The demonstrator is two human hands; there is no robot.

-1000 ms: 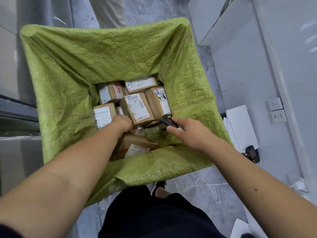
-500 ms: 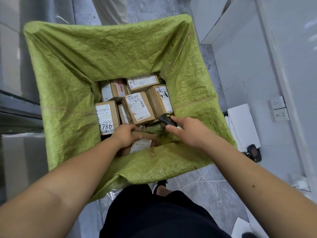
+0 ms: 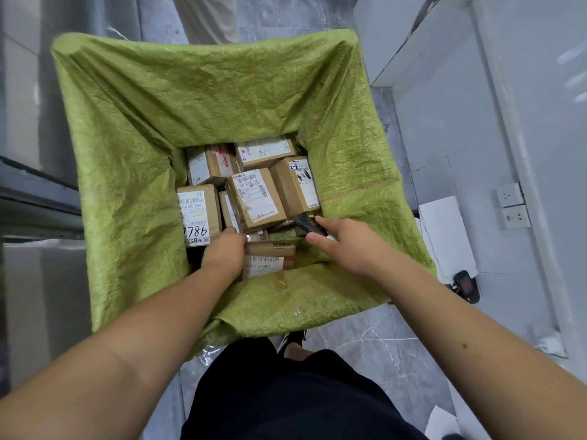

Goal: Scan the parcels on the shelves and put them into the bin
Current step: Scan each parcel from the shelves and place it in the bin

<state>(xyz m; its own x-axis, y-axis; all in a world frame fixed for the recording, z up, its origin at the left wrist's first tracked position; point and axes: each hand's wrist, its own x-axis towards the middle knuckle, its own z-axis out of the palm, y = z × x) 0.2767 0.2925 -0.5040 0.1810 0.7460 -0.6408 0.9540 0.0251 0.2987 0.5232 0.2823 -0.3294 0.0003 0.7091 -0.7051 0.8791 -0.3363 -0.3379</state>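
the left hand [image 3: 226,253] reaches down into the bin [image 3: 133,198], fingers curled over the left end of a brown parcel [image 3: 270,259] that lies against the bin's near wall, label up; the parcel sits just right of that hand, touching it; the right hand [image 3: 344,246] hangs over the bin's near right corner, gripping a black scanner [image 3: 307,222] whose head points toward the boxes; beyond both hands more labelled parcels [image 3: 257,196] lie packed on the bottom, one at the left marked 7786 [image 3: 197,214]; the bin is lined with a green woven sack; grey marbled floor [image 3: 365,341] shows around it, with wall sockets [image 3: 513,204] off to the right.
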